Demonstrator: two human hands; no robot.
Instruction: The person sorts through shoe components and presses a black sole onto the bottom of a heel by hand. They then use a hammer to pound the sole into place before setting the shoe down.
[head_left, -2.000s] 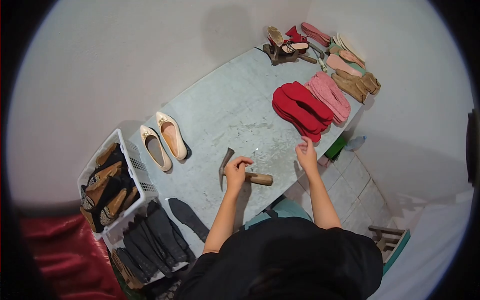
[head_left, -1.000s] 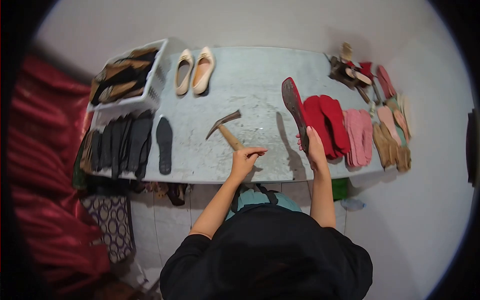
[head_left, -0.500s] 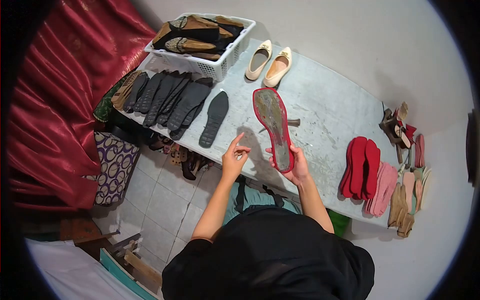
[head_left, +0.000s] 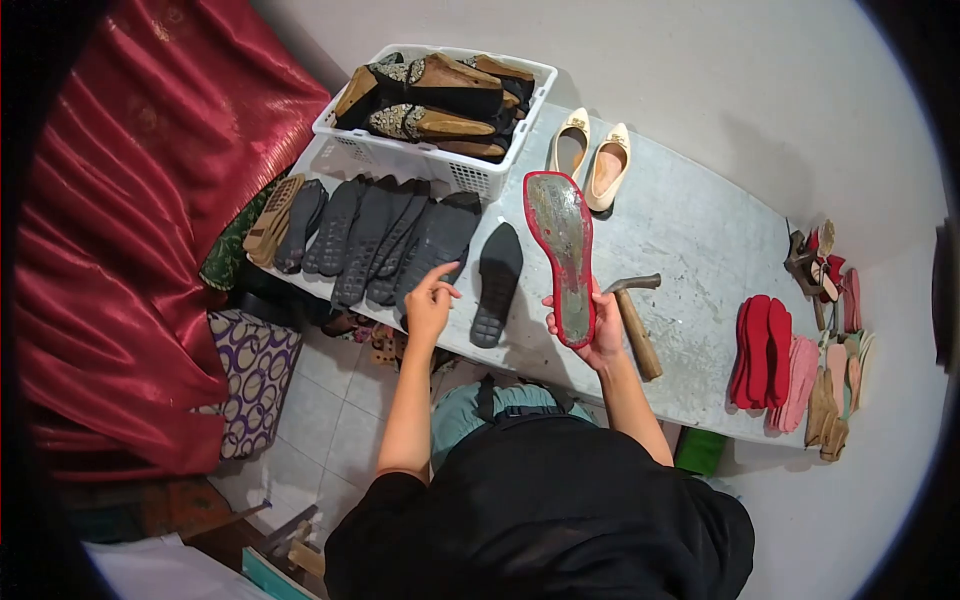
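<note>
My right hand (head_left: 606, 342) grips the narrow end of a red-edged shoe sole (head_left: 562, 235), thumb on one side and fingertips on the other. The sole stands up over the table, its grey, glossy, rough-looking face turned toward me. My left hand (head_left: 428, 308) is open, with the index finger stretched out and the other fingers loosely bent. It hovers at the near end of a row of black soles (head_left: 350, 235). One single black sole (head_left: 497, 285) lies between my two hands. Just right of my right hand rests a hammer (head_left: 637, 335) with a wooden handle.
A white basket (head_left: 470, 172) of shoes on wooden lasts stands at the back left. Cream shoes (head_left: 608, 170) sit behind the red-edged sole. Stacks of red soles (head_left: 762, 350) and pink soles (head_left: 793, 383) lie at the right end of the table (head_left: 690, 260).
My left hand has moved left toward the row of black soles. The view has shifted, and more of the hammer shows. My right hand still holds the red-edged sole.
</note>
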